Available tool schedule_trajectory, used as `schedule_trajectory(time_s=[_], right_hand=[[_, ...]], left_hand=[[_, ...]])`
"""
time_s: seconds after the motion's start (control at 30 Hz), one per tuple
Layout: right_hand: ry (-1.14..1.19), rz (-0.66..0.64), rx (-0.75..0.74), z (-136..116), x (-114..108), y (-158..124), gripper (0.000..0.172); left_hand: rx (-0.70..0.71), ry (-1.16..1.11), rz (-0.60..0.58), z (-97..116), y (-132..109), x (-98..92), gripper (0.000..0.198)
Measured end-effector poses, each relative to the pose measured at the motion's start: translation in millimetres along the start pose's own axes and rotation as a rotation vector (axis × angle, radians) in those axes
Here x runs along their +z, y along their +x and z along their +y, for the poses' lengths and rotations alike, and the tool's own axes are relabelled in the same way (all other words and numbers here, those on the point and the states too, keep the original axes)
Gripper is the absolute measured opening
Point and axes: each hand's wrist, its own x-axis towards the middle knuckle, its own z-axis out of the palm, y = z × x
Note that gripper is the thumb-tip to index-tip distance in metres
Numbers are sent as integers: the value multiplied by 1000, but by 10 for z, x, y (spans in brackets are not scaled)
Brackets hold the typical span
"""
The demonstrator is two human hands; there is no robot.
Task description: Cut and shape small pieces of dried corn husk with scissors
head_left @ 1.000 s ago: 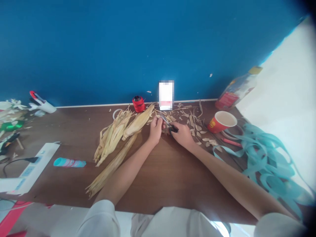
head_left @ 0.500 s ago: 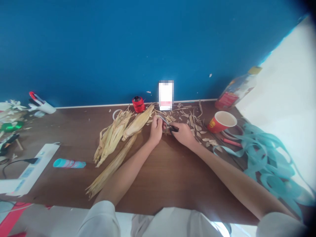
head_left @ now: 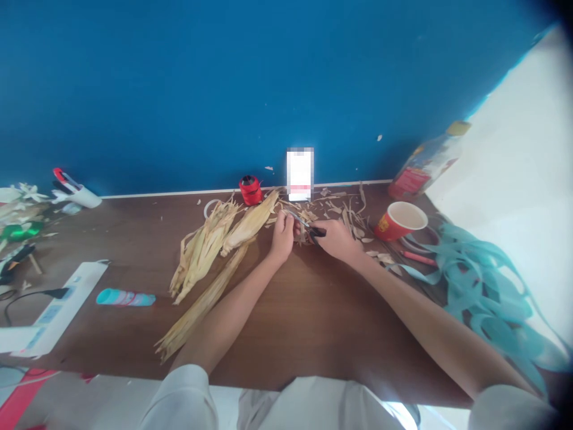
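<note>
Pinching a small husk piece (head_left: 299, 234), the left hand (head_left: 283, 236) holds it to scissors (head_left: 308, 226) gripped by the right hand (head_left: 338, 240); trimming seems underway, needing a steady hold.

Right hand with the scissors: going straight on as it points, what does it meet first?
Probably the husk piece held by the left hand, right ahead of the scissors in the right hand; depth is unclear.

Table (head_left: 313, 316): wood-look brown, smooth, low sheen. Husks (head_left: 210, 245) left of the left hand (head_left: 283, 236): dry, fibrous, matt. Scissors (head_left: 308, 227) in the right hand (head_left: 336, 239): black plastic handle, shiny metal blades. Cup (head_left: 400, 221) right of it: paper, slight gloss. Ribbon (head_left: 483, 280): smooth, satiny.
</note>
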Motion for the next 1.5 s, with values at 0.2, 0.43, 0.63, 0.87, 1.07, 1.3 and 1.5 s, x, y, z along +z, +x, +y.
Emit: schedule_trajectory(time_s=[0.2,0.43,0.63,0.87,1.07,1.3,1.5], right_hand=[[-99,-24,-10,19,-116,29,22],[-112,-49,-7,61,-168,42,20],[-144,-55,-1,34,-231,49,23],[-270,-101,5,37,-311,61,26],[-259,-64,18,7,-335,50,23],[255,106,60,101,-129,96,33],[649,195,24,157,-18,150,44]], left_hand=[[-8,-8,-43,-4,8,1,27],[-3,-28,-68,-18,10,0,28],[-9,-5,-88,4,6,10,27],[-65,-15,-81,39,-3,26,24],[-50,0,-86,56,-3,22,21],[-22,39,-140,34,-1,21,27],[-1,174,-296,51,-38,41,30]])
